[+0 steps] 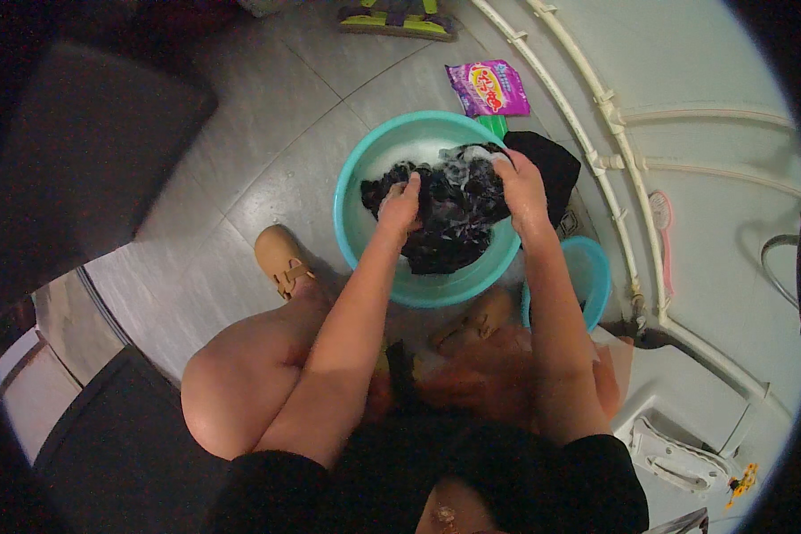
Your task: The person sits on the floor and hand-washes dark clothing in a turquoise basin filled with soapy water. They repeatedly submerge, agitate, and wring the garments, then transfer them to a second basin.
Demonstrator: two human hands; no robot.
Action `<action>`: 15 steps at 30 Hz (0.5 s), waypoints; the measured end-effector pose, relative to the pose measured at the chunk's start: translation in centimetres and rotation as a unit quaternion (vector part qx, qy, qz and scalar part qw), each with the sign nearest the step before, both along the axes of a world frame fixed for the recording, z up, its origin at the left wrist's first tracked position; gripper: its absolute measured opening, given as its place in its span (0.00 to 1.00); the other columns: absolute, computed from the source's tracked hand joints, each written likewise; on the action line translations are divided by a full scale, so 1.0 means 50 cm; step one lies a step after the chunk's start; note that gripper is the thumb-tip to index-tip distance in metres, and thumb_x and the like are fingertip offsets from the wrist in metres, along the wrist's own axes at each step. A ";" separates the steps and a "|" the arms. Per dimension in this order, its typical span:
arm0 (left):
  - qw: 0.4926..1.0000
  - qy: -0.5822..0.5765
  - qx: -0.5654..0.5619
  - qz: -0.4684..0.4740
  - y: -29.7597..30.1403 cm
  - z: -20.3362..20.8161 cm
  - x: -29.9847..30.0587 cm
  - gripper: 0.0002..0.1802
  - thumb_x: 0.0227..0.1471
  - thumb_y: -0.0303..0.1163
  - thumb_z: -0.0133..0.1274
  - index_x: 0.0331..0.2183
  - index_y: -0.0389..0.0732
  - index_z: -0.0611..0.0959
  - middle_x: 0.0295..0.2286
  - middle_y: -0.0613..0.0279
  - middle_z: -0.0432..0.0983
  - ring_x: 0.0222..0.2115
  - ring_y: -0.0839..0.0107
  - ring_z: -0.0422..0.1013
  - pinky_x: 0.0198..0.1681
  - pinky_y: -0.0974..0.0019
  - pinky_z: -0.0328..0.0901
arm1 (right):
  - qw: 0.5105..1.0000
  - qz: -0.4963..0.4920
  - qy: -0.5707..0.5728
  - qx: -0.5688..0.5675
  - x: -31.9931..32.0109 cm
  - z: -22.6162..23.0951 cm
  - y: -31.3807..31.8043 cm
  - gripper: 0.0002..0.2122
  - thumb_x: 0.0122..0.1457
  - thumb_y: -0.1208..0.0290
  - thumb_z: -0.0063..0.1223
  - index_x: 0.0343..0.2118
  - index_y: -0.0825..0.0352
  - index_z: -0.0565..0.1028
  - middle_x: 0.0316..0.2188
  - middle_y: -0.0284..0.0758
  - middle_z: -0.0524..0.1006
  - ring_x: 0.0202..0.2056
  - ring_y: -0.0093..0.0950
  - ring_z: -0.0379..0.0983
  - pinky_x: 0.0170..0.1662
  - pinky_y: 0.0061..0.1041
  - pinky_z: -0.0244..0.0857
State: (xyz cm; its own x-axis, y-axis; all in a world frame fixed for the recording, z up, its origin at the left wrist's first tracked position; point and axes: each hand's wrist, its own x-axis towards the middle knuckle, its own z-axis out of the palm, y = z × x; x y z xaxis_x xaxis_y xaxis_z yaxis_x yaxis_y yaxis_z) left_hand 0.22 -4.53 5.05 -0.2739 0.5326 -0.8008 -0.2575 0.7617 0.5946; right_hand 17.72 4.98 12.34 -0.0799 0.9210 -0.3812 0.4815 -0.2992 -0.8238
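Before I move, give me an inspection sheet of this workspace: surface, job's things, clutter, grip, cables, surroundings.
Surface: grey tiled floor.
Job's things: wet black cloth with white suds, inside the turquoise basin.
Clutter: purple packet on the floor beyond the basin; black item at the basin's right; smaller blue basin at the lower right.
Grip: right hand gripping the cloth near the basin's right rim; left hand on the cloth, fingers partly hidden.
Cables: nothing seen.
Surroundings: white pipes along the pale wall on the right; pink brush upright beside them.
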 end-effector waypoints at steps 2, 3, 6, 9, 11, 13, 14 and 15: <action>0.972 -0.231 -0.032 0.039 0.014 0.023 -0.009 0.42 0.56 0.64 0.38 0.61 0.46 0.58 0.55 0.52 0.61 0.47 0.48 0.68 0.50 0.47 0.65 | 0.978 0.063 -0.138 0.141 -0.049 0.027 -0.039 0.19 0.57 0.66 0.49 0.49 0.69 0.71 0.40 0.48 0.77 0.41 0.42 0.74 0.46 0.35 0.66; 0.949 -0.308 -0.009 0.070 0.017 0.026 -0.006 0.42 0.56 0.64 0.38 0.61 0.45 0.58 0.55 0.52 0.61 0.48 0.49 0.67 0.50 0.47 0.64 | 0.951 0.094 -0.208 0.208 -0.073 0.034 -0.063 0.18 0.57 0.66 0.49 0.49 0.69 0.71 0.39 0.49 0.77 0.40 0.44 0.75 0.44 0.37 0.67; 0.847 -0.514 0.040 0.133 0.028 0.039 -0.016 0.43 0.55 0.64 0.40 0.59 0.41 0.61 0.53 0.49 0.64 0.49 0.52 0.67 0.53 0.47 0.62 | 0.929 0.198 -0.245 0.193 -0.138 0.025 -0.166 0.17 0.55 0.66 0.50 0.48 0.66 0.71 0.33 0.47 0.77 0.33 0.45 0.76 0.34 0.43 0.69; 0.841 -0.517 0.029 0.156 0.025 0.101 -0.023 0.31 0.55 0.55 0.49 0.47 0.37 0.77 0.39 0.47 0.75 0.43 0.54 0.72 0.50 0.52 0.66 | 0.917 0.273 -0.219 0.190 -0.183 0.039 -0.237 0.16 0.57 0.65 0.48 0.48 0.60 0.72 0.23 0.41 0.77 0.24 0.42 0.74 0.28 0.39 0.67; 0.866 -0.485 0.117 0.046 -0.015 -0.058 -0.116 0.19 0.52 0.43 0.58 0.38 0.37 0.80 0.31 0.55 0.78 0.29 0.62 0.73 0.37 0.65 0.71 | 0.904 0.316 -0.057 0.282 -0.252 0.082 -0.284 0.14 0.53 0.66 0.52 0.43 0.58 0.74 0.19 0.40 0.76 0.21 0.41 0.74 0.26 0.39 0.67; 0.925 -0.367 0.070 0.065 0.000 -0.006 -0.044 0.15 0.54 0.39 0.56 0.35 0.36 0.79 0.27 0.57 0.77 0.26 0.65 0.72 0.32 0.65 0.69 | 0.909 0.261 -0.092 0.312 -0.214 0.006 -0.241 0.11 0.55 0.62 0.49 0.40 0.58 0.76 0.21 0.41 0.77 0.22 0.41 0.75 0.26 0.40 0.67; 0.950 -0.298 0.049 0.076 0.007 0.017 -0.017 0.13 0.54 0.37 0.55 0.33 0.36 0.79 0.26 0.58 0.76 0.25 0.67 0.71 0.29 0.64 0.68 | 0.914 0.232 -0.159 0.293 -0.185 -0.040 -0.198 0.11 0.57 0.61 0.48 0.39 0.57 0.76 0.21 0.41 0.77 0.23 0.42 0.75 0.26 0.41 0.67; 0.954 -0.280 -0.006 0.111 0.000 -0.031 0.000 0.15 0.55 0.38 0.52 0.37 0.35 0.77 0.30 0.57 0.76 0.26 0.65 0.72 0.31 0.62 0.70 | 0.945 0.160 -0.145 0.247 -0.180 -0.064 -0.144 0.11 0.59 0.60 0.45 0.40 0.56 0.76 0.22 0.41 0.77 0.24 0.43 0.75 0.27 0.43 0.67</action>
State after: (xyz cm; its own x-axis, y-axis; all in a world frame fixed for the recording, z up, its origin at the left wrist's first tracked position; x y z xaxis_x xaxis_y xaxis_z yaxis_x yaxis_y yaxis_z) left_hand 0.20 -4.53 3.48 0.0926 0.5006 -0.8607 -0.6879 0.6571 0.3081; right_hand 8.75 -2.22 9.14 -0.3434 0.9383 0.0410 0.7086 0.2874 -0.6444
